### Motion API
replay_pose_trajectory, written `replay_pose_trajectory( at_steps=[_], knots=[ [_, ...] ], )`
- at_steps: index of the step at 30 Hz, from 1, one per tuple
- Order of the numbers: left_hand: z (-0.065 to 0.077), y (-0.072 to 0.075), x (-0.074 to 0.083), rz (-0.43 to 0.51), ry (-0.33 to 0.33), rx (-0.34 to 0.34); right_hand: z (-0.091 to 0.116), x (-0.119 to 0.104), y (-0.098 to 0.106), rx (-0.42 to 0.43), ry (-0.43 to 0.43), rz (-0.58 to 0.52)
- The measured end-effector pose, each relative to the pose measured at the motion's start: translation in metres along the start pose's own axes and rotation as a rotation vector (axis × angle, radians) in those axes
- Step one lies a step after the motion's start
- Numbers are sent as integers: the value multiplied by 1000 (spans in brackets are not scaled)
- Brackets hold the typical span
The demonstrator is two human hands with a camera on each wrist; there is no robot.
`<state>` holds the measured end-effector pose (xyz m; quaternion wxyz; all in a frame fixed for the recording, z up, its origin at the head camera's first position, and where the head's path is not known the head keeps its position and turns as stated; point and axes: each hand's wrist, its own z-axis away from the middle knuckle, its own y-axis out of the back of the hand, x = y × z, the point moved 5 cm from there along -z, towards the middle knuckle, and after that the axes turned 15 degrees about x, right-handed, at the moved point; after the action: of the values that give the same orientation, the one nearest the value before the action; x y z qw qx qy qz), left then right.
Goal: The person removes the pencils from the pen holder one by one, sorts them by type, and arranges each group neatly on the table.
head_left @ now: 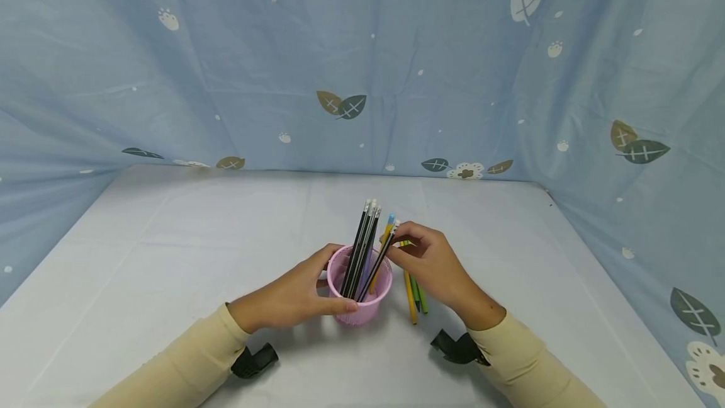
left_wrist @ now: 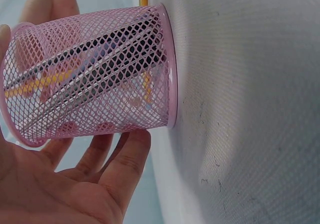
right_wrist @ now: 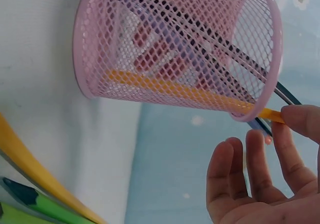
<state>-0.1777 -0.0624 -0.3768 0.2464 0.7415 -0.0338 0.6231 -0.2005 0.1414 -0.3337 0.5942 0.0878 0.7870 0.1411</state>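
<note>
A pink mesh pencil cup [head_left: 362,312] stands on the white table, and my left hand [head_left: 291,294] grips it round the side, thumb near the front rim. Several black pencils [head_left: 358,250] with white erasers lean inside, with a purple one [left_wrist: 100,54] among them. At the cup's right rim my right hand [head_left: 433,263] pinches a yellow pencil [right_wrist: 272,115] between thumb and forefinger near its upper end; the other fingers are spread loosely. Most of that pencil lies inside the cup, seen through the mesh. A black pencil leans close beside it.
Right of the cup, under and beside my right hand, lie a yellow pencil [head_left: 410,298] and green pencils [head_left: 422,298]. A blue cloth [head_left: 362,49] with leaf prints hangs behind and at the sides of the table [head_left: 226,232]. Black straps [head_left: 255,361] sit at both wrists.
</note>
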Motion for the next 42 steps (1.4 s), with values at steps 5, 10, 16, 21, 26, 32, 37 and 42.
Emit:
replay_pose_trajectory(
  at_steps=[5, 10, 16, 21, 26, 32, 37, 42],
  knots=[
    [-1, 0, 0, -4, -9, 0, 1, -4, 5, 6, 19, -11],
    [-2, 0, 0, -10, -2, 1, 2, -9, 8, 5, 41, -29],
    [-1, 0, 1, -2, 4, 0, 3, -10, 9, 1, 49, -32],
    [-1, 0, 1, 2, 6, 0, 3, -13, 10, 5, 63, -35],
    [-1, 0, 1, 10, 10, 0, 3, -16, 13, 13, 88, -47],
    [-1, 1, 1, 0, 7, 6, 2, -21, 18, 47, 120, -63],
    [-1, 1, 1, -7, 4, 5, 1, -23, 22, 89, 118, -55],
    [0, 1, 2, -11, 9, 5, 1, -25, 24, 99, 118, -106]
  ],
)
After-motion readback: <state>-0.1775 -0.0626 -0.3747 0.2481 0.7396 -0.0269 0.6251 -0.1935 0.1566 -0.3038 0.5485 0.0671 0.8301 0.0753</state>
